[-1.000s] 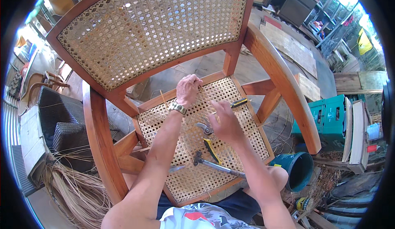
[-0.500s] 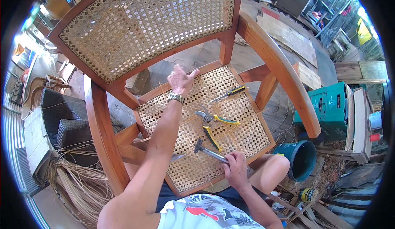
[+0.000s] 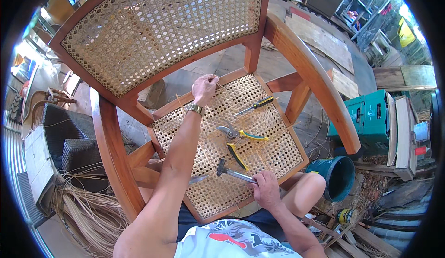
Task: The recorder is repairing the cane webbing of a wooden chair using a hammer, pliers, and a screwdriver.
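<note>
A wooden armchair's cane seat (image 3: 278, 156) fills the middle. At its back rail my left hand (image 3: 205, 89) is closed, pinching what appears to be a thin cane strand (image 3: 219, 85). My right hand (image 3: 265, 188) grips the metal handle of a hammer (image 3: 234, 173) lying near the front. Between my hands lie pruning shears (image 3: 229, 131) with yellow-and-black handles, their blades pointing left. A screwdriver-like tool (image 3: 263, 102) rests at the upper right of the seat. A silver blade (image 3: 198, 179) shows beside my left forearm, its rest hidden.
The caned backrest (image 3: 162, 30) rises behind the seat, flanked by armrests (image 3: 320, 91). Loose cane strips (image 3: 88, 202) and dark wicker furniture (image 3: 88, 132) are at left. Green crates (image 3: 364, 119), a teal bucket (image 3: 331, 179) and scrap wood (image 3: 352, 244) are at right.
My right hand has dropped from mid-seat and taken hold of the hammer's handle. My left hand spread briefly at the back rail and has since closed again.
</note>
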`<action>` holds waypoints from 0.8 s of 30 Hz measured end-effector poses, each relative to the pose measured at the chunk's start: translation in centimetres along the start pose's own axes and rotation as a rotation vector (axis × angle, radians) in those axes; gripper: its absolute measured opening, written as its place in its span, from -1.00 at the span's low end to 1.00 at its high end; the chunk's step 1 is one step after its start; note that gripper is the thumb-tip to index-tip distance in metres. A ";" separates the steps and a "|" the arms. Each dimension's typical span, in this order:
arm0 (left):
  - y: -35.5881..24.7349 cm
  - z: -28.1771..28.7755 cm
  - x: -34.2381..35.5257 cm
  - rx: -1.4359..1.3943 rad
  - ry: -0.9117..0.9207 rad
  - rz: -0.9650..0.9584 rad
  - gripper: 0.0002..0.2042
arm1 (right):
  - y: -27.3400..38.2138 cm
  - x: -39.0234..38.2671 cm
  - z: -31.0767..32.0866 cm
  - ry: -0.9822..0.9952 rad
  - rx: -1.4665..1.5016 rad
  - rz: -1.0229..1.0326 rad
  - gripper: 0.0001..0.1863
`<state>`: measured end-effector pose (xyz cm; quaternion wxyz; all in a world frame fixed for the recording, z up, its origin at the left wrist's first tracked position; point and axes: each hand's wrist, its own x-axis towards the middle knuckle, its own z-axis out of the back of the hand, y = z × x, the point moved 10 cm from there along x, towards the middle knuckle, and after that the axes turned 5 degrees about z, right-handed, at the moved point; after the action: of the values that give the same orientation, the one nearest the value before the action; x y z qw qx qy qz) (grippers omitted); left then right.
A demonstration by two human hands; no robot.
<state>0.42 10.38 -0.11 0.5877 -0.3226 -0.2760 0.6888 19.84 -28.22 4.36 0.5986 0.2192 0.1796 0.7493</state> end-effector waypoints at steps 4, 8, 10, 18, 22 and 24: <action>-0.5 0.0 -0.7 -0.042 -0.120 -0.019 -0.82 | -0.3 1.0 0.5 0.071 0.064 -0.013 -0.70; -0.5 0.8 -0.7 0.009 -0.183 -0.082 -0.85 | -1.2 7.3 2.0 -0.035 0.383 -0.173 -0.69; -0.6 1.1 -0.6 0.005 -0.194 -0.100 -0.86 | -1.4 11.9 2.9 -0.125 0.277 -0.109 -0.65; -0.8 1.0 -0.1 -0.026 -0.111 -0.134 -0.84 | -3.2 22.2 1.9 -0.142 0.206 -0.122 -0.62; -0.8 0.9 0.0 -0.018 -0.117 -0.148 -0.85 | -2.6 23.1 2.2 -0.231 0.183 -0.044 -0.65; -1.1 0.8 -0.1 -0.051 -0.098 -0.203 -0.85 | -2.0 23.2 2.1 -0.265 0.188 0.021 -0.69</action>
<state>0.57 10.49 1.25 0.6317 -0.2739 -0.3529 0.6335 18.29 -5.17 7.71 0.5860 0.3730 0.1663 0.6998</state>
